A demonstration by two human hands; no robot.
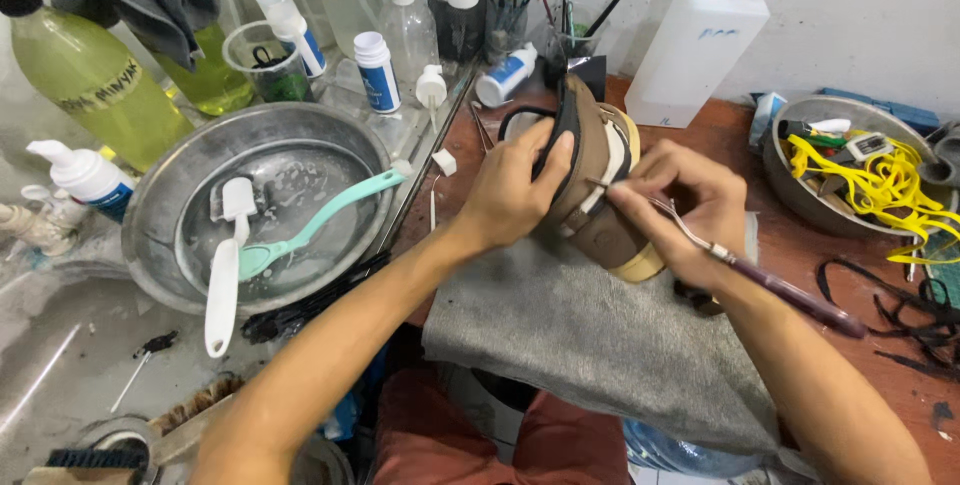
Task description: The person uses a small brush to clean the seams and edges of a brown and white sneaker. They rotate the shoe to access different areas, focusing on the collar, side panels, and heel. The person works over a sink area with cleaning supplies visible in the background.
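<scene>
The brown shoe point(592, 185) is taken as the landmark; it is held on its side above a grey cloth point(590, 330) that is spread under it over the counter point(800, 245) and the person's lap; to the left of the shoe a large metal basin point(165, 195) is seen, with a white brush point(225, 270) and a mint-green brush point(310, 225) laid inside it; well to the right of the shoe a smaller metal bowl point(800, 195) is filled with yellow laces point(885, 185); behind the shoe a white plastic jug point(697, 45) is stood against the wall, and small white bottles point(378, 70) are grouped behind and to the left of it.

The left hand point(510, 190) is wrapped around the shoe, the thumb hooked over its dark collar and the fingers pressed against its side; the right hand point(680, 200) is closed in a pinch on a thin purple-handled brush point(740, 270), whose tip is laid against the pale band on the shoe's side.

As a judgement, fine detail work on the shoe is under way; the brown upper looks fairly even, but how much of the pale band is treated cannot be told.

The far side and toe of the shoe are hidden by the hands; the brush tip is too small to make out; the black strands to the right of the shoe are cut off by the frame edge.
</scene>
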